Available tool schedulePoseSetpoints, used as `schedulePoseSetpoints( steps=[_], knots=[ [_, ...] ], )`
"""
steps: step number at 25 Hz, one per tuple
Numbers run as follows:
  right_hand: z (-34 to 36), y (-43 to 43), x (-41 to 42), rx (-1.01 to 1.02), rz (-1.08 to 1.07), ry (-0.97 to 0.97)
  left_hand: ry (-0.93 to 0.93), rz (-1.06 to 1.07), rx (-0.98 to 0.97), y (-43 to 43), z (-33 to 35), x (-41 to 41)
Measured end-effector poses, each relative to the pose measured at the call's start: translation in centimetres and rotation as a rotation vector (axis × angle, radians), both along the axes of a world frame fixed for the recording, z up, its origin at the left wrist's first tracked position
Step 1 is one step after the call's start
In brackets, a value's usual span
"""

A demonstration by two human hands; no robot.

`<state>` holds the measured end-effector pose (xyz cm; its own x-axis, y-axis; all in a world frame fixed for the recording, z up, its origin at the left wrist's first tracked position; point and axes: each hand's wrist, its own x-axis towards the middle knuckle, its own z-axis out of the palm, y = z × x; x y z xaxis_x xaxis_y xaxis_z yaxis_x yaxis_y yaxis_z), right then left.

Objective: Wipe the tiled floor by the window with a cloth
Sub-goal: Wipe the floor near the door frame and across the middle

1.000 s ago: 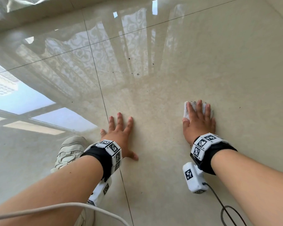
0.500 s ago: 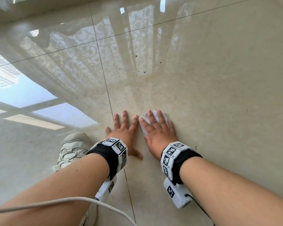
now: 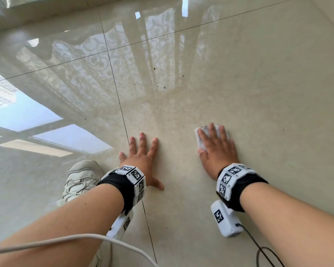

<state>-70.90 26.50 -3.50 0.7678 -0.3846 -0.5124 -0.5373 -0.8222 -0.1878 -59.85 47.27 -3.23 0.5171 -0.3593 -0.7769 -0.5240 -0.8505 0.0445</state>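
Observation:
My right hand (image 3: 218, 151) lies flat with straight fingers on a small white cloth (image 3: 201, 140), pressing it onto the glossy beige tiled floor (image 3: 258, 93). Most of the cloth is hidden under the palm; only its left and far edges show. My left hand (image 3: 143, 157) rests flat on the floor with fingers spread, beside a tile joint, a hand's width left of the right hand. Small dark specks of dirt (image 3: 163, 86) lie on the tile farther ahead.
A pale sneaker (image 3: 81, 178) stands on the floor under my left forearm. The wall base (image 3: 37, 10) runs along the far top left. A white cable (image 3: 66, 239) crosses my left arm and a black cable (image 3: 258, 249) trails from the right wrist device.
My right hand slid the cloth left until it was next to my left hand, then back to the right. The left hand stayed planted on the floor.

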Motion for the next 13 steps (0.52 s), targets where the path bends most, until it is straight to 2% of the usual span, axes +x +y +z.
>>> schedulePoseSetpoints(
  steps=[6, 10, 13],
  knots=[
    [-0.7, -5.5, -2.4, -0.036, -0.309, 0.005, -0.024, 0.015, 0.005, 0.9, -0.2, 0.6],
    [-1.0, -2.8, -2.9, -0.047, -0.3, -0.006, -0.035, 0.028, 0.012, 1.5, 0.0, 1.3],
    [-1.1, 0.8, -2.8, -0.011, -0.205, -0.017, -0.038, 0.035, 0.021, 1.7, 0.0, 1.7]
  ],
)
